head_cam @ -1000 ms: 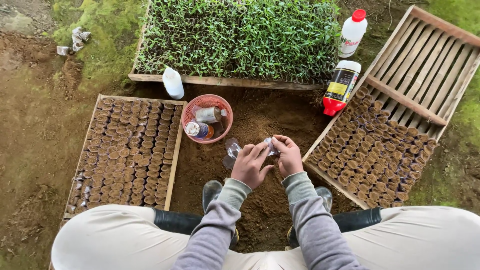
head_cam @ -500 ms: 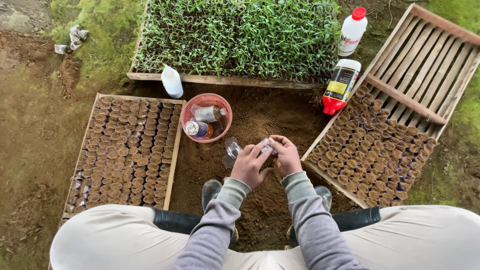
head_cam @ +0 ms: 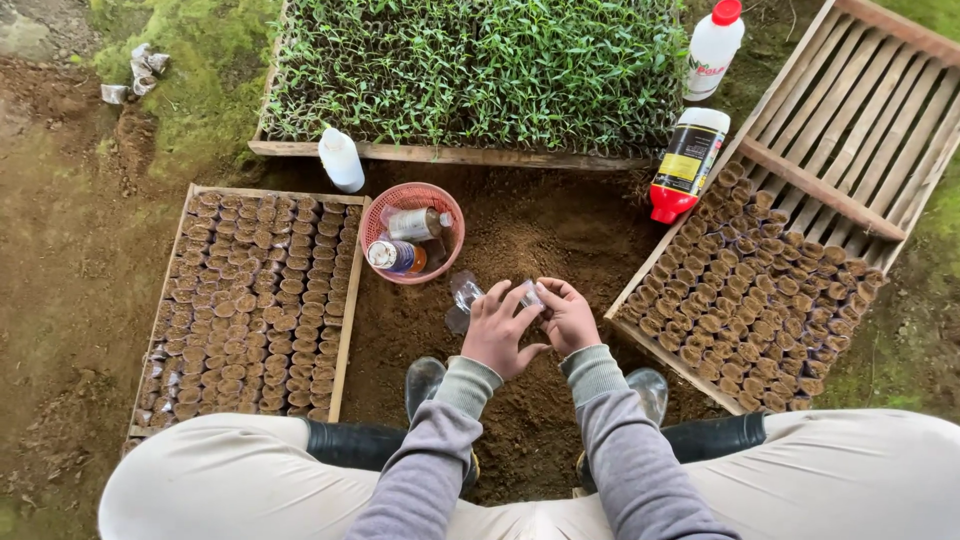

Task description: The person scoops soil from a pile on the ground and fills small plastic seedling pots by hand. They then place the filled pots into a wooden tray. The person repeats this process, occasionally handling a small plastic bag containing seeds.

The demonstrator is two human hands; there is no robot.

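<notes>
My left hand (head_cam: 500, 331) and my right hand (head_cam: 568, 318) meet over bare soil in front of my knees. Together they hold a small clear plastic bag (head_cam: 528, 294) between the fingertips. Another crumpled clear plastic piece (head_cam: 463, 300) lies on the soil just left of my left hand; whether the hand touches it I cannot tell. A red mesh basket (head_cam: 442, 261) with two small bottles stands just beyond the hands.
A wooden tray of small soil-filled pots (head_cam: 250, 300) lies at left, another, partly filled, (head_cam: 770, 290) at right. A tray of green seedlings (head_cam: 480, 70) is at the back. A small white bottle (head_cam: 341, 160), a red-capped white bottle (head_cam: 714, 45) and a red-bottomed bottle (head_cam: 686, 165) stand around.
My hands stay in the same spot; the fingers have shifted slightly on the small clear bag. Nothing else has moved.
</notes>
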